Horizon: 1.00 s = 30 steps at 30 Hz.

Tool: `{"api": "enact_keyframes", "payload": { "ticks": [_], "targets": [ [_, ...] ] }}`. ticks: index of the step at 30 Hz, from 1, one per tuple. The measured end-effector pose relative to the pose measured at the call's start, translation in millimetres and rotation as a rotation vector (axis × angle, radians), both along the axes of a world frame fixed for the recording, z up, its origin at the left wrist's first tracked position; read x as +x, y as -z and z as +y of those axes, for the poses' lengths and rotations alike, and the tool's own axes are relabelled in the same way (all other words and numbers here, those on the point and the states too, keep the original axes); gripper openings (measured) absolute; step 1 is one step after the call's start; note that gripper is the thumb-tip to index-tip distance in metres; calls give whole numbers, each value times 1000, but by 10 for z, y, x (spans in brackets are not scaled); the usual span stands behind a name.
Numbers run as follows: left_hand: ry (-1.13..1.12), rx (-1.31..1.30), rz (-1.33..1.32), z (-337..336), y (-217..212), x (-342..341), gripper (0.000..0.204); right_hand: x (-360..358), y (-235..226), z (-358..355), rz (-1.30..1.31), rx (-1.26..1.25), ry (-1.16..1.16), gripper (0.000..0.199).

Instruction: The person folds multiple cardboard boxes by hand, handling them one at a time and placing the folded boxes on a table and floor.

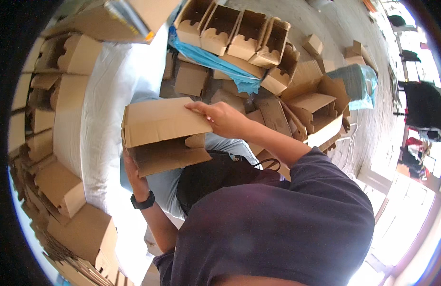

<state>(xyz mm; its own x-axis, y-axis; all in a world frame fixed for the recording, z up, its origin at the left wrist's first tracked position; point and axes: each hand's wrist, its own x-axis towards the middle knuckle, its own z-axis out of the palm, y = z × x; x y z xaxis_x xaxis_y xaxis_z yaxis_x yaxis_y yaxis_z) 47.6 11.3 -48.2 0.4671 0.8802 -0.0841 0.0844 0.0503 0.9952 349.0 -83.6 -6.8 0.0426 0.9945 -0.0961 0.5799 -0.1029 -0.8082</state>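
Two hands on one half-folded cardboard box (pixel 165 136), held up in front of the person's chest. The right hand (pixel 223 118) comes in from above, fingers closed over the top panel's far edge, pinning that flap flat so it can't spring back. The left hand (pixel 134 178), black watch (pixel 143 202) on its wrist, sits underneath, mostly hidden behind the lower flap; it looks clamped on the bottom edge to carry the weight, though its fingers are out of sight. Just beyond the right hand, a row of finished open-topped boxes (pixel 237 33) stands shoulder to shoulder on blue plastic sheeting (pixel 215 64), with loose flat cardboard pieces (pixel 277 114) scattered nearer. Out past the left hand, more folded boxes (pixel 63 186) are banked in a curve, close enough to reach without shifting.
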Motion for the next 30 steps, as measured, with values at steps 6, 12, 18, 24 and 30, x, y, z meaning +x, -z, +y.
{"api": "enact_keyframes", "payload": {
  "ticks": [6, 12, 18, 24, 30],
  "targets": [
    [-7, -291, -27, 92, -1, 269, 60, 127, 25, -191, -80, 12, 97, 55],
    [389, -65, -75, 146, -101, 761, 63, 600, 94, -630, -78, 165, 290, 55],
    [448, 114, 302, 70, -178, 914, 52, 1242, 367, -1389, 380, 163, 1220, 26],
    [502, 96, 385, 4, 210, 644, 48, 2062, 649, -2070, 308, 537, 1631, 29],
    [591, 282, 519, -77, 310, 616, 48, 2714, 1387, -2627, 452, -96, 1874, 39]
  ]
}}
